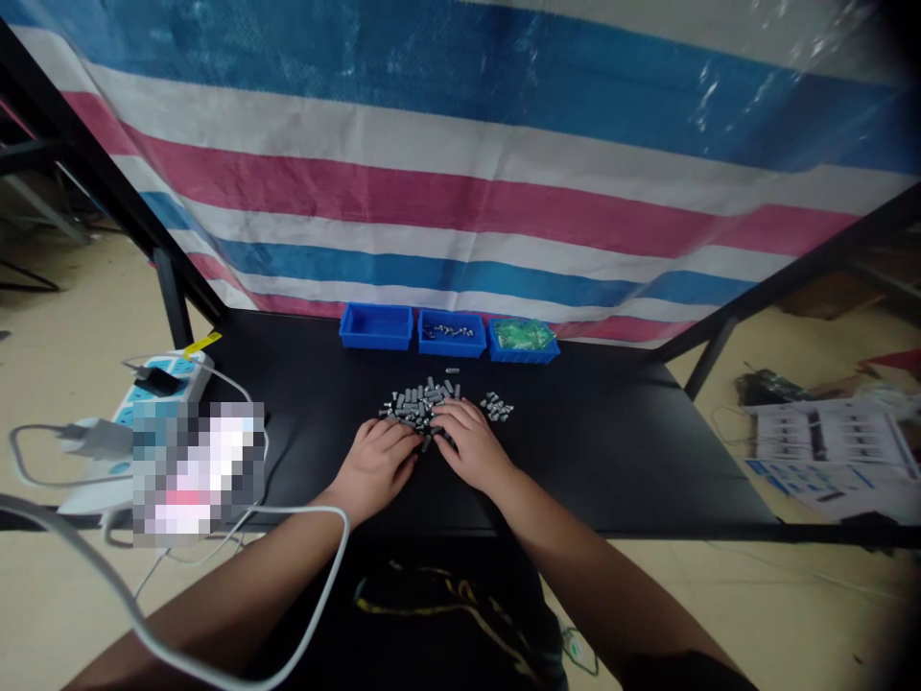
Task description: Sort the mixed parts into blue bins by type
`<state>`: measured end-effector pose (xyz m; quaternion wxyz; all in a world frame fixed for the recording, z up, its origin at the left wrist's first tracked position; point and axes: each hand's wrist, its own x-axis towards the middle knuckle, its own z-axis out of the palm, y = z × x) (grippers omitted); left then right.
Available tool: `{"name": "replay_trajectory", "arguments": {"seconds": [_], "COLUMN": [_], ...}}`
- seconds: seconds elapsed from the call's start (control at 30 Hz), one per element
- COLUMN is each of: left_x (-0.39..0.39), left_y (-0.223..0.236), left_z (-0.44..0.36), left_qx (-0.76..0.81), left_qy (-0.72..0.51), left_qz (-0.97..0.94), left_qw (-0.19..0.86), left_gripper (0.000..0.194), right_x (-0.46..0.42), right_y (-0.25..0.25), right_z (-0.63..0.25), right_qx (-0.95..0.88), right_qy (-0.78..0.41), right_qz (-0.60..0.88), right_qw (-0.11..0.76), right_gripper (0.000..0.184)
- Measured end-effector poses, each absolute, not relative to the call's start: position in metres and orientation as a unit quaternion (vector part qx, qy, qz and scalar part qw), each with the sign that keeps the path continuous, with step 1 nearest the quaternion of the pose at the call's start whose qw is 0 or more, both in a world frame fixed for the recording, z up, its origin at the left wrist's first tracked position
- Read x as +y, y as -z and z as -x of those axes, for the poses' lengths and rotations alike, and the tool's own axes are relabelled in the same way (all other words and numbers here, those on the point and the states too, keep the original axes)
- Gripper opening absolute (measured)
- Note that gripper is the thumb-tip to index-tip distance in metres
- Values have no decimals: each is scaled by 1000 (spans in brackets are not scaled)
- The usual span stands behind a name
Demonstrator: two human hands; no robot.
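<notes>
A loose pile of small grey metal cylinders and screws (415, 395) lies on the black table top. At the pile's near left edge is my left hand (375, 465), palm down, with its bent fingers reaching onto the parts and the thumb a little apart. My right hand (471, 446) rests over the pile's near right side, fingers spread and touching the pieces. No held part shows in either hand, though the undersides are hidden. A smaller cluster of metal parts (497, 407) lies just right of the pile, and one single cylinder (452, 370) lies behind it.
Behind the pile stand a blue bin (376, 341) showing no contents, a blue bin (452, 348) with small screws, and a blue bin (524, 355) with a green bag. A power strip (191, 384) with cables and a blurred device (205, 470) lie left. A striped tarp (446, 202) hangs behind.
</notes>
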<state>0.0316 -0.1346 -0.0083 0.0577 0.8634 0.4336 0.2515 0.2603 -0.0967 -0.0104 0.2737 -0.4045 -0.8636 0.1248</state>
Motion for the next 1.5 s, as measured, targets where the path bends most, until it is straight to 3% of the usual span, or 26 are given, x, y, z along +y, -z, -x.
{"name": "replay_trajectory", "arguments": {"seconds": [0.2,0.43,0.7,1.03,1.27,1.5], "left_x": [-137,-146,-151,-147,-135,-129], "left_y": [8,10,16,14,11,9], "left_z": [-31,-28,-16,0,5,8], "left_qx": [423,470,469,475,486,487], "left_qy": [-248,-236,-259,-302,-258,-228], "left_qz": [-870,-850,-842,-824,-834,-842], "left_qw": [55,24,63,72,43,42], "left_gripper": [41,33,31,27,46,43], "right_x": [-93,-91,-88,-79,-63,-54], "right_y": [13,23,26,33,35,38], "right_z": [-262,-263,-263,-257,-257,-259], "right_qx": [-861,-844,-826,-796,-795,-808], "right_qy": [-129,-157,-142,-107,-96,-99], "right_qz": [405,398,427,488,500,483], "right_qw": [280,323,341,340,329,324], "right_gripper": [27,19,15,31,36,41]}}
